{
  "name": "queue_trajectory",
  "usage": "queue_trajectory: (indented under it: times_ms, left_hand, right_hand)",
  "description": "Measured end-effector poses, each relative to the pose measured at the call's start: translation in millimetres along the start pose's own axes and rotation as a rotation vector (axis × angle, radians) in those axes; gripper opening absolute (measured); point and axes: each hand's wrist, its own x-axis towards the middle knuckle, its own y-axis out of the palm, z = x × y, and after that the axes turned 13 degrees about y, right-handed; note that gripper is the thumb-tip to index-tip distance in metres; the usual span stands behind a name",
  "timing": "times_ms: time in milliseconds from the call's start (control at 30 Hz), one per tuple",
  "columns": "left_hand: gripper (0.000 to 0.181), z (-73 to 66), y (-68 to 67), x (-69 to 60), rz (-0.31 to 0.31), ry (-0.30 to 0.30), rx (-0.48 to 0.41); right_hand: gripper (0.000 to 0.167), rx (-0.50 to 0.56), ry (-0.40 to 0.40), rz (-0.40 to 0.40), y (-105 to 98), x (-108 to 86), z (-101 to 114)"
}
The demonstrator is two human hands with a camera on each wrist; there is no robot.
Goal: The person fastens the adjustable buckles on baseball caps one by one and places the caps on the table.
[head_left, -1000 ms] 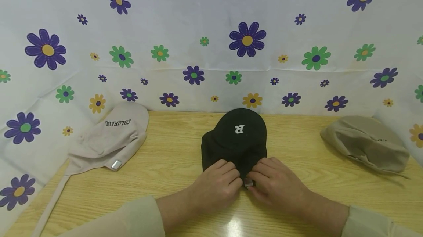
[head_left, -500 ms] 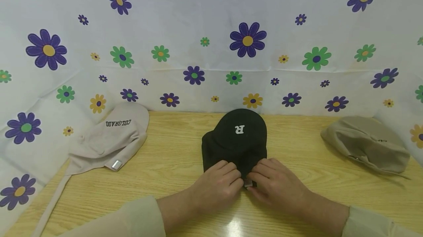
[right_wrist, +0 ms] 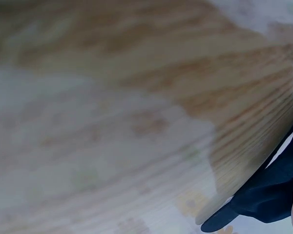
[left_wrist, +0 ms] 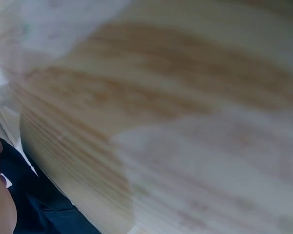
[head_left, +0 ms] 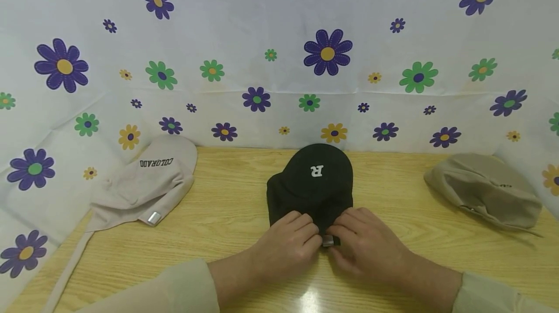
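Note:
A black cap (head_left: 314, 187) with a white letter R lies mid-table, its brim toward the back wall. At its near end my left hand (head_left: 288, 245) grips the edge with curled fingers. My right hand (head_left: 367, 242) pinches the strap end on the other side. Between the two hands a small metal buckle (head_left: 328, 240) shows, with a short bit of dark strap to its right. The fingertips are partly hidden under the hands. In the left wrist view, part of the black cap (left_wrist: 53, 209) shows at lower left; the right wrist view has the cap (right_wrist: 268, 190) at lower right.
On the left lies a pale pink cap (head_left: 148, 182) marked COLORADO, its long strap (head_left: 67, 269) trailing toward the front. A khaki cap (head_left: 485, 189) rests at the right. Behind the wooden table (head_left: 231, 177) hangs a white flowered cloth (head_left: 279, 26).
Both hands stay nearly in place on the black cap. The right fingers have shifted slightly, and more of the buckle and the strap beside it now shows.

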Motion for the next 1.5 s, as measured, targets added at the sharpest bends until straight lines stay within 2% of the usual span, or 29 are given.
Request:
queue_trajectory:
  times_ms: [167,367,833,1133,1267,1333,1500]
  left_hand:
    - [0.024,0.3,0.0,0.1,-0.009,-0.019,-0.01]
    - [0.016,0.5,1.4,-1.6,-0.024,-0.012,0.013]
    - [0.028,0.6,0.5,-0.8,-0.02,-0.037,-0.003]
    - [0.025,1.2,-0.3,-0.7,-0.017,-0.042,-0.003]
    - [0.013,0.9,-0.1,-1.5,0.008,-0.072,-0.009]
    - [0.009,0.7,0.1,-1.8,0.017,-0.094,-0.019]
    - [0.021,0.3,0.9,-1.8,0.028,-0.129,-0.027]
  right_hand:
    - [0.027,-0.02,0.046,0.0,-0.9,-1.1,0.0]
    - [0.02,-0.052,0.074,0.015,-0.3,-2.4,0.2]
    - [0.014,-0.041,0.046,-0.002,0.1,-0.4,-1.3]
    - [0.009,-0.029,0.045,0.029,-0.1,-0.6,-2.2]
    - [0.009,-0.016,0.013,0.007,1.0,-0.4,-2.9]
    - [0.012,-0.004,-0.01,-0.004,1.8,-0.1,-3.3]
    - [0.034,0.026,-0.054,-0.006,2.9,0.6,-3.3]
